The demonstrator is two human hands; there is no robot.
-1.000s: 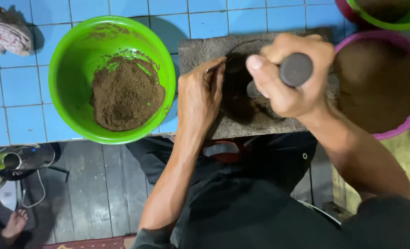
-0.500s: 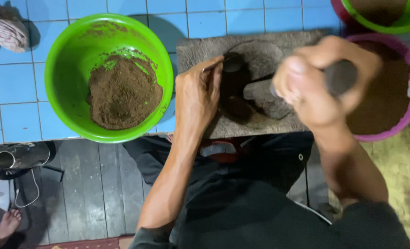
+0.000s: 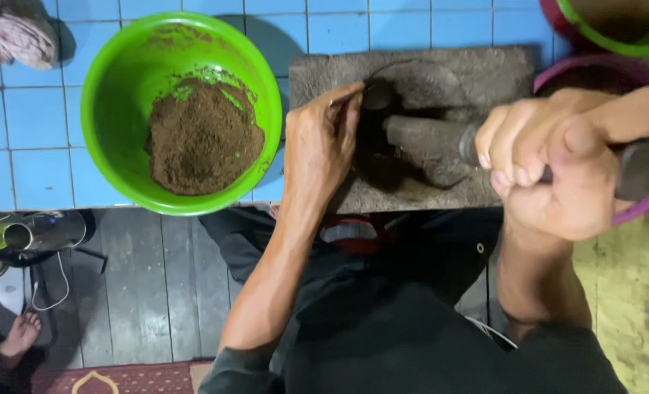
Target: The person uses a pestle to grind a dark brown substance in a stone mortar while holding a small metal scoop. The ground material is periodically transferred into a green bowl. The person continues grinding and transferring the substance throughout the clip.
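Blue tiles cover the counter (image 3: 33, 146), and at its near edge sits a grey stone grinding slab (image 3: 477, 80) with a dark hollow in its middle. Grinding looks to be the step in hand: the right hand (image 3: 558, 168) has its fingers clamped around the handle of a stone pestle (image 3: 426, 146), whose head lies in the hollow on a dark brown paste. The wrist is bent, the forearm rising from the lower right. The left hand (image 3: 321, 146) rests on the slab's left side, fingers together and curled, pinching what seems a thin utensil at the hollow's rim; its kind cannot be told. Judging from this, the next move calls for a firm rocking press of the pestle while the left hand keeps stray paste pushed inward.

Left of the slab, near the counter's front edge, a green plastic bowl (image 3: 120, 87) holds a heap of brown ground powder (image 3: 204, 138). A purple bowl (image 3: 550, 73) stands at the right edge, another green one (image 3: 631, 44) at the far right corner, and a crumpled cloth (image 3: 14, 33) at the far left corner.
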